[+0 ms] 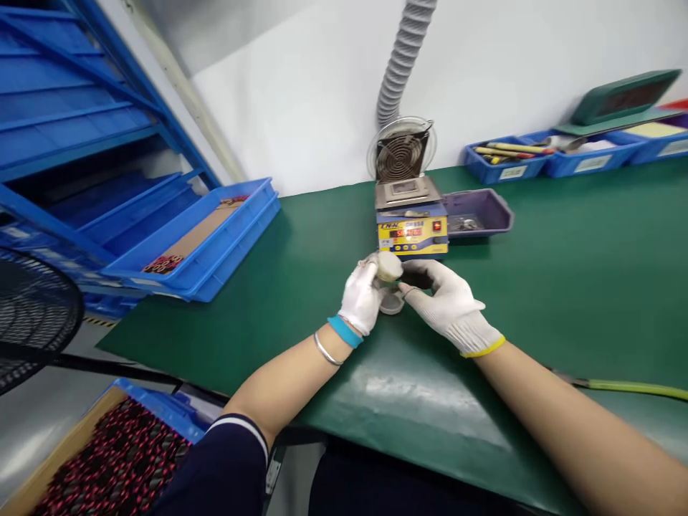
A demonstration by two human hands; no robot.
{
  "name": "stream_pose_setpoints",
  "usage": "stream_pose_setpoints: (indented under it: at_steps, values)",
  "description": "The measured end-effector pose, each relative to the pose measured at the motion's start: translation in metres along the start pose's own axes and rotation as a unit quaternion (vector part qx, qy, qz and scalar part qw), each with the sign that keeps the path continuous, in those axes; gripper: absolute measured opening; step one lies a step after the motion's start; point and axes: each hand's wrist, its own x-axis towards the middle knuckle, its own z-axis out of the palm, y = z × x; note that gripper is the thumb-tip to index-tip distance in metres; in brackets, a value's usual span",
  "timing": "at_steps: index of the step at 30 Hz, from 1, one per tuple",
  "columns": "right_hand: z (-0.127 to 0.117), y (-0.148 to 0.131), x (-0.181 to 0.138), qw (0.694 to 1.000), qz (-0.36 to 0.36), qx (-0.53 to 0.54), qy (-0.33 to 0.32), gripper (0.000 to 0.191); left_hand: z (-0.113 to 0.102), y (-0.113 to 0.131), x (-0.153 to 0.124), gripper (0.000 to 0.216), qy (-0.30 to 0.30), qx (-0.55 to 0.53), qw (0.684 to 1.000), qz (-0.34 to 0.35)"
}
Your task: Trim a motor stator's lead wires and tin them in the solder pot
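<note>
Holding a small round pale tub (388, 266) up over the green table (564, 287), just in front of the yellow and blue machine (413, 233). Left hand (361, 297), in a white glove, wrapped around the tub with fingers closed on its side. Right hand (448, 301), also in a white glove, right next to the tub, fingers curled and pinched near a small dark thing too blurry to make out. Lying flat on the table just under both hands, a little round grey lid (391, 304). Blue band and a silver bracelet on the left wrist, yellow cuff on the right glove.

Sitting on top of the machine, a small metal pot, with a round wire fan (400, 154) standing behind it. Running up the white wall from the fan, a grey bendy hose (400, 61). Touching the machine's right side, a purple tray (478, 211) with small bits inside. Lined up far back on the right, blue bins (510, 168) with tools in them. Resting at the table's left corner, a big blue crate (215, 236) with cardboard inside. Standing on the left, blue shelves (64, 122) and part of a black fan (32, 315). Down low on the left, a box of red and black parts (112, 459). Lying near the right edge, a yellow-green hose (628, 388).
</note>
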Motion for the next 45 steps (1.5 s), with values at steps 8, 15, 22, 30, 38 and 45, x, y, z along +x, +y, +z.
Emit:
stream_pose_setpoints:
  at_steps: [8,15,22,30,38,45]
  values:
    - [0.001,-0.006,-0.002,0.989,-0.110,-0.095,0.011,0.056,0.006,0.013,-0.005,0.021,-0.017,-0.065,0.993,-0.102]
    - [0.000,-0.006,-0.004,1.000,0.010,-0.006,0.026,0.061,-0.002,0.007,-0.002,0.024,-0.053,-0.009,0.997,-0.047]
    - [0.004,0.000,-0.001,0.953,0.076,-0.240,-0.167,0.056,-0.022,0.010,0.022,0.047,0.045,0.022,0.997,-0.060]
    - [0.010,-0.013,-0.003,0.906,0.093,-0.335,-0.241,0.053,-0.016,-0.005,0.014,0.047,0.040,0.053,0.991,-0.117]
    - [0.010,-0.030,-0.004,0.860,0.135,-0.408,-0.276,0.054,-0.012,-0.004,0.011,0.039,0.040,0.050,0.991,-0.115]
    - [0.007,-0.033,-0.006,0.840,0.144,-0.449,-0.267,0.065,-0.012,-0.004,0.010,0.037,0.027,0.051,0.991,-0.117]
